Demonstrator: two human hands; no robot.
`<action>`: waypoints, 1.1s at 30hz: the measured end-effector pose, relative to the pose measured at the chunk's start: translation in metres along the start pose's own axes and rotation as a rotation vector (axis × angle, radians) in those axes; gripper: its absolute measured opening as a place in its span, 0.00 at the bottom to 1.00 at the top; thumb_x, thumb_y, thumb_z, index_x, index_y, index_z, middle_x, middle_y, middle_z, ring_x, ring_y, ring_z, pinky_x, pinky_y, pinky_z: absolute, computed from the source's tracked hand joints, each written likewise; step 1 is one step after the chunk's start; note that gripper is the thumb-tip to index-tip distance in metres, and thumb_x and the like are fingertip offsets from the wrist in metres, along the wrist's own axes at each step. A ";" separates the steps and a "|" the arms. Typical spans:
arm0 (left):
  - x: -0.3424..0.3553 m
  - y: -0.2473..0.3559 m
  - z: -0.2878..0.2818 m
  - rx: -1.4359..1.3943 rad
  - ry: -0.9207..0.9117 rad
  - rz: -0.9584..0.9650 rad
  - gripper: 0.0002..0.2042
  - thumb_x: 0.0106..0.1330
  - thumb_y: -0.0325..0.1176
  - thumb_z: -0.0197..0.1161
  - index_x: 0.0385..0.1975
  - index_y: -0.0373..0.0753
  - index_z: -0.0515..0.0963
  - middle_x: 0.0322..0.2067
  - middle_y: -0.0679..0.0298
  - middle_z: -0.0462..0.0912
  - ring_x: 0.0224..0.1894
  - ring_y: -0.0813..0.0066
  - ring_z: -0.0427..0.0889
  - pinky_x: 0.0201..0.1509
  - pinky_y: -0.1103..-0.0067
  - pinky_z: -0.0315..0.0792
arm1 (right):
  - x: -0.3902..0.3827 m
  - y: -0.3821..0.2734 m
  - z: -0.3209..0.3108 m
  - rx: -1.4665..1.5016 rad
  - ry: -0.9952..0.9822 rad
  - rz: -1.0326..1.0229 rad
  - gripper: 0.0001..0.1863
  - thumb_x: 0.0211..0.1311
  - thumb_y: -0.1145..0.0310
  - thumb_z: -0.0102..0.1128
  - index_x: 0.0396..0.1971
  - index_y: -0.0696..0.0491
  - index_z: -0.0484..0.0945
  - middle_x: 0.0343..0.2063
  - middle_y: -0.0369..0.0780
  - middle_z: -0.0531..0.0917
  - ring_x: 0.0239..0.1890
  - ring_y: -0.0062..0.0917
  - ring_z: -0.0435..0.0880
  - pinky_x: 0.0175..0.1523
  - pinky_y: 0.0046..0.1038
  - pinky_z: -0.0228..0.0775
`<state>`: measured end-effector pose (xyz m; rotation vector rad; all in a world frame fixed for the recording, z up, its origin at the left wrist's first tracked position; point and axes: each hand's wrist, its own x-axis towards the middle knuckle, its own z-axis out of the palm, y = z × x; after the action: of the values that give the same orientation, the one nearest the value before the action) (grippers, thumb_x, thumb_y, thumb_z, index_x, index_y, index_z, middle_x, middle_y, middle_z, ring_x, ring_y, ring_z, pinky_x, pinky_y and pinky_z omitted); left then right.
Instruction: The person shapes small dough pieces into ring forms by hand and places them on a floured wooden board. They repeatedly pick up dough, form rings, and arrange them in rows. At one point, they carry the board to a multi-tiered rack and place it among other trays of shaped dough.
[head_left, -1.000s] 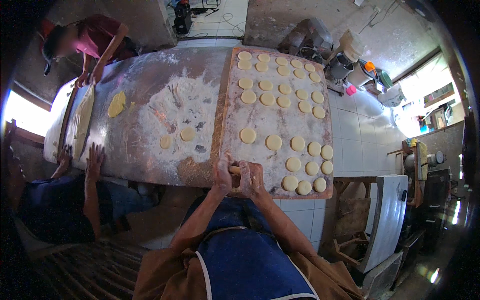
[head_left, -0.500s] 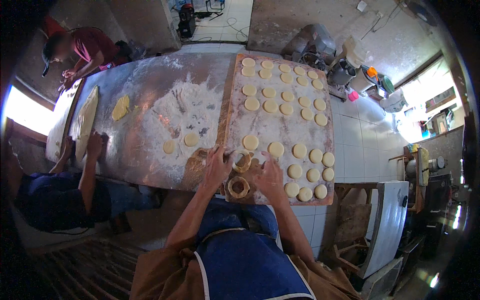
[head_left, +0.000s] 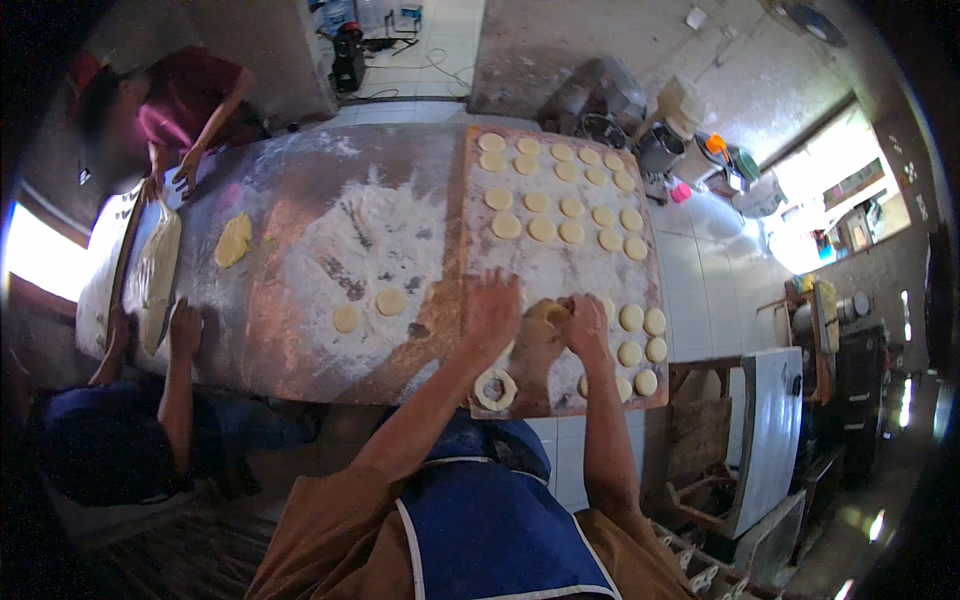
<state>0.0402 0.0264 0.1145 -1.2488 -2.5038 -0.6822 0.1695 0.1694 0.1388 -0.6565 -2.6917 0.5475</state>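
My left hand (head_left: 493, 312) reaches over the floured wooden board (head_left: 620, 275), fingers stretched forward and slightly apart. It hides the dough round beneath it. My right hand (head_left: 588, 325) is closed at the fingertips on a tan dough ring (head_left: 547, 312), raised and tilted over the board's near half. Another pale dough ring (head_left: 495, 390) lies flat at the near left corner, below my left wrist. Several flat dough rounds (head_left: 541, 230) sit in rows on the far half. More, such as the round (head_left: 631, 318), lie right of my right hand, partly covered by it.
Left of the board, two dough rounds (head_left: 389, 302) rest in scattered flour on the metal table (head_left: 270, 330). Further left are a yellow dough lump (head_left: 234, 240) and a long dough sheet (head_left: 158, 265), with two co-workers beside it. A white-topped stand (head_left: 770, 430) is at the right.
My right hand has moved right, carrying a dough ring off the near left part. My left hand has moved forward and right, onto a dough round. A co-worker now grips the long dough's far end.
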 end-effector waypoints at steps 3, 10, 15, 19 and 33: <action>0.008 -0.002 -0.023 -0.227 -0.440 0.095 0.15 0.56 0.29 0.58 0.42 0.32 0.72 0.41 0.48 0.78 0.44 0.51 0.79 0.47 0.60 0.71 | -0.004 -0.030 -0.018 0.108 -0.106 0.109 0.14 0.46 0.69 0.68 0.32 0.57 0.77 0.29 0.47 0.81 0.35 0.42 0.80 0.42 0.41 0.70; -0.037 -0.115 -0.116 -0.812 -0.136 -0.466 0.18 0.54 0.27 0.64 0.41 0.33 0.66 0.29 0.50 0.75 0.34 0.51 0.78 0.37 0.61 0.72 | 0.019 -0.140 0.039 0.556 -0.333 0.102 0.13 0.50 0.74 0.65 0.37 0.56 0.77 0.34 0.48 0.84 0.39 0.39 0.84 0.44 0.35 0.74; -0.108 -0.190 -0.099 -0.221 0.076 -0.366 0.15 0.56 0.26 0.62 0.41 0.34 0.68 0.38 0.50 0.75 0.43 0.50 0.75 0.47 0.60 0.68 | 0.044 -0.183 0.126 0.213 -0.158 -0.220 0.12 0.50 0.72 0.65 0.35 0.59 0.77 0.36 0.49 0.82 0.41 0.41 0.82 0.47 0.37 0.73; -0.097 -0.177 -0.122 -0.406 0.105 -0.403 0.13 0.57 0.27 0.61 0.41 0.35 0.71 0.40 0.51 0.75 0.45 0.49 0.73 0.49 0.59 0.66 | 0.057 -0.192 0.132 -0.130 -0.289 -0.140 0.13 0.47 0.67 0.68 0.29 0.58 0.76 0.32 0.49 0.81 0.37 0.40 0.81 0.43 0.37 0.72; -0.074 -0.166 -0.117 -1.391 -0.103 -0.535 0.14 0.67 0.32 0.60 0.48 0.32 0.72 0.37 0.60 0.81 0.41 0.75 0.80 0.44 0.79 0.75 | 0.023 -0.227 0.099 0.919 -0.209 0.238 0.19 0.49 0.81 0.62 0.42 0.58 0.70 0.32 0.41 0.82 0.33 0.23 0.82 0.40 0.26 0.76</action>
<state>-0.0460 -0.1705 0.1341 -0.7667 -2.2847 -2.8029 0.0277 -0.0339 0.1550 -0.6458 -2.1488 1.8246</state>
